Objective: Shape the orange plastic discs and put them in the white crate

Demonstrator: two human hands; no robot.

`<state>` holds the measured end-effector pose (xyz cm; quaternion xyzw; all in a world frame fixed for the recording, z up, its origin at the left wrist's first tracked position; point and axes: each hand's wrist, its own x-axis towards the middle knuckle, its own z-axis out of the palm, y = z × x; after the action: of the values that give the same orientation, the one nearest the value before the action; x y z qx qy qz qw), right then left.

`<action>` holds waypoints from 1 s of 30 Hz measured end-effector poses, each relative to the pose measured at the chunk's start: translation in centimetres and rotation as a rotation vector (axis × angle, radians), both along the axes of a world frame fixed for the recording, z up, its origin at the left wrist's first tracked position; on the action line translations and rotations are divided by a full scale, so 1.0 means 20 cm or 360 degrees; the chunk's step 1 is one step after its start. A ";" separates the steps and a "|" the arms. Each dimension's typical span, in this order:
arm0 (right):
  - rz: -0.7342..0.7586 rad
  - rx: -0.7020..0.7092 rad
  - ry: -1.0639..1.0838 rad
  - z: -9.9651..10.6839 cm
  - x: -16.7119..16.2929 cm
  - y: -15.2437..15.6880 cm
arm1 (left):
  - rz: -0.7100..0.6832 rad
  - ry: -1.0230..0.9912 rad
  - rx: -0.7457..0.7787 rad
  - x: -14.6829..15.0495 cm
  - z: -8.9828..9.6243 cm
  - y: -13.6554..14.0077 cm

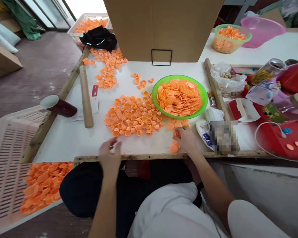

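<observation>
My left hand (pixel 110 154) is above the table's front edge, slightly blurred. Its thumb and finger are apart, with white tabletop showing between them and nothing visible held. A spread of small orange plastic cups (pixel 135 115) lies just beyond it. My right hand (pixel 187 140) reaches down at the right of the cups, its fingertips closed on a small orange plastic piece (pixel 176 134), partly hidden by the fingers. Loose orange discs (pixel 174 146) lie beside this hand, and more discs lie beyond it. A green bowl (pixel 155 103) heaped with flat orange discs (pixel 181 97) stands behind them.
Wooden strips (pixel 139 156) edge the table. A loose wooden bar (pixel 86 99) and a dark red mug (pixel 62 106) are at left. Below left stands a crate (pixel 8 165) with orange pieces. A cardboard box (pixel 164 29) blocks the back. Jars, bags and a red tray (pixel 275 138) crowd the right.
</observation>
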<state>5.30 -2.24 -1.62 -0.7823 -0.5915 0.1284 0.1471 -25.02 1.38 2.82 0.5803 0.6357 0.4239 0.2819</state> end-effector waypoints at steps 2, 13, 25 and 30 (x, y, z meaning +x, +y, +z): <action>0.0010 -0.0012 -0.0023 0.00 0.00 0.00 | -0.0071 -0.0031 -0.0069 0.16 -0.09 0.04; -0.0092 0.0370 0.1091 -0.03 -0.04 -0.04 | -0.0225 -0.0454 -0.0282 0.29 -0.22 0.04; 0.0180 0.0058 0.2364 0.10 -0.42 -0.01 | -0.0342 -0.1193 -0.0447 0.34 -0.20 -0.20; 0.0273 -0.0023 0.2343 0.08 -0.40 -0.04 | -0.0326 -0.1323 -0.0442 0.34 -0.24 -0.22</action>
<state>-2.75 -3.01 0.04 -0.4459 -0.3981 0.6346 0.4899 -18.23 -2.97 -2.04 0.3774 0.4585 0.5015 0.6291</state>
